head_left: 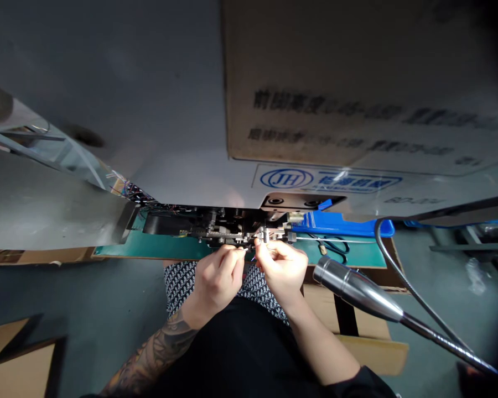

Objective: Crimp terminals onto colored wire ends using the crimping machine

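My left hand (219,277) is closed in a pinch at the front of the machine's metal mechanism (228,236). A tiny pale tip shows at its fingertips, too small to name. Close beside it, my right hand (283,269) has thumb and forefinger pressed together against the bright metal parts of the mechanism. Whatever lies between those fingers is hidden. A thin bluish strand (253,258) shows between the two hands. The large grey machine housing (170,138) hangs over the mechanism, with a blue JH label (288,178) low on its front.
A metal gooseneck lamp (357,290) reaches in from the right, near my right forearm. On the green tabletop (365,254) lie black-handled scissors (336,246), before a blue tray (340,224). Bundled thin wires (135,192) sit at left. Cardboard (20,365) lies on the floor.
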Available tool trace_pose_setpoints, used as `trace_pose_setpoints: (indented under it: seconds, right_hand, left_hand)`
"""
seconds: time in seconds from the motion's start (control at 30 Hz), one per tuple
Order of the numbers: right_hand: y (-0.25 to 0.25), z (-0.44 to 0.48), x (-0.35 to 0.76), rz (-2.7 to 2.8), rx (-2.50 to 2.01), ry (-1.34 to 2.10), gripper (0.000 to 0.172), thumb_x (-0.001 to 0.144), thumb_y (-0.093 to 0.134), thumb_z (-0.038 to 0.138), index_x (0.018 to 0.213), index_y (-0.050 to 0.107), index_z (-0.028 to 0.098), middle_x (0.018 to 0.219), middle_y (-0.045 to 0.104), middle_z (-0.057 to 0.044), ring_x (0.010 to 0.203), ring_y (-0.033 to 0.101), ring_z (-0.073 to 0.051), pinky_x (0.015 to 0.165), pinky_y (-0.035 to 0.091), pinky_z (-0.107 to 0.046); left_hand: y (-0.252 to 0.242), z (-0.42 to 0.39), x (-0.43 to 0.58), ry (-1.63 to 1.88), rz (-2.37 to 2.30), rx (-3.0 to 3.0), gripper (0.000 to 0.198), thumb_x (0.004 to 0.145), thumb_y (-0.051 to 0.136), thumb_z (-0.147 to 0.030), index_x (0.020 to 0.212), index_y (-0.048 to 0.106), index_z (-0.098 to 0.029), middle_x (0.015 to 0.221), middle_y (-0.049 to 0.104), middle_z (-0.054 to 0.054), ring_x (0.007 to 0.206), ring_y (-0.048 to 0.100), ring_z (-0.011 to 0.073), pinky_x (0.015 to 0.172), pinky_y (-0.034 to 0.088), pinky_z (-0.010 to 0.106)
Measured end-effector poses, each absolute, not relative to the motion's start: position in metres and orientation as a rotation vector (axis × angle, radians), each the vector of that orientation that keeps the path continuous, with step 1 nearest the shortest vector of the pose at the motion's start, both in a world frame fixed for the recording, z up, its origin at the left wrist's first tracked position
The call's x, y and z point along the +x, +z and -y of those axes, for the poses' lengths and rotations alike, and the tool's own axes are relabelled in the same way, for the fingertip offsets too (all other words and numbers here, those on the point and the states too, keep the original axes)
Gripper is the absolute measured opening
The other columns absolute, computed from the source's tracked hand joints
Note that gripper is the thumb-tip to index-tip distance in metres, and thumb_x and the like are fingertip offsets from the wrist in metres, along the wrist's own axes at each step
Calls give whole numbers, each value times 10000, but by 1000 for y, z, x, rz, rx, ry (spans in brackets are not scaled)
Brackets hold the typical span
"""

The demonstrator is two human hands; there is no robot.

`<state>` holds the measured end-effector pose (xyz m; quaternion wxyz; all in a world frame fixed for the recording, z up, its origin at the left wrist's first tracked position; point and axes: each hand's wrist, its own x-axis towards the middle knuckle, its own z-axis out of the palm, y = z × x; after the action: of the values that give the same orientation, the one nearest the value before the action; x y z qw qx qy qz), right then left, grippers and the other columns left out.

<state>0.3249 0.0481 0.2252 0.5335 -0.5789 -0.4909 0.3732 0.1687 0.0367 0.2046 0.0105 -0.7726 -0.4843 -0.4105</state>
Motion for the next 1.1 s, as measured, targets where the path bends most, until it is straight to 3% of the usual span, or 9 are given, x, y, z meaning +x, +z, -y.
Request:
trace_pose_setpoints:
  seconds: [0.27,0.5,0.63,0.73,0.83,1.1]
  right_hand:
    - [227,-48,335,1373,-1420,897,184,940,789,321,853,885,190,575,665,11,507,547,-135,527,489,-277]
    - [228,-53,351,1150,-1312,1438,276,900,859,417,766,831,177,538,665,1,426,547,-116,403,432,-219]
    - [226,-50,353,983,-1208,1530,254,904,874,434,839,841,191,606,730,-6,438,619,-116,423,514,-204]
    - [227,-47,351,1010,-1202,1507,221,905,882,407,861,851,193,627,752,-16,457,647,-128,449,558,-216]
    - [230,-45,347,1040,-1236,1421,217,919,865,391,848,837,188,613,742,-14,463,653,-138,462,569,-229]
    - [226,-43,343,1338,-1325,985,277,930,825,371,734,727,203,537,642,24,426,554,-129,432,458,-252]
  left_hand:
    - [203,-36,158,-1150,1376,-2371,191,963,740,-17,928,643,-177,827,774,49,661,744,181,621,554,300]
    - [206,-32,153,-1375,1492,-2657,112,1022,673,-78,997,685,-186,889,811,44,787,800,179,723,614,289]
    - [215,-31,152,-1516,1820,-2796,91,1049,654,-154,978,696,-192,767,772,-14,591,693,109,554,510,226]
    - [218,-30,150,-1563,1916,-2828,105,1055,645,-163,965,691,-191,734,741,-27,553,635,85,532,465,209]
    - [216,-30,151,-1559,1875,-2788,88,1053,647,-153,980,679,-189,803,753,-1,624,674,98,583,499,213]
    - [217,-34,153,-1474,1661,-2738,91,1058,626,-133,1000,667,-189,842,756,15,718,744,145,655,567,262]
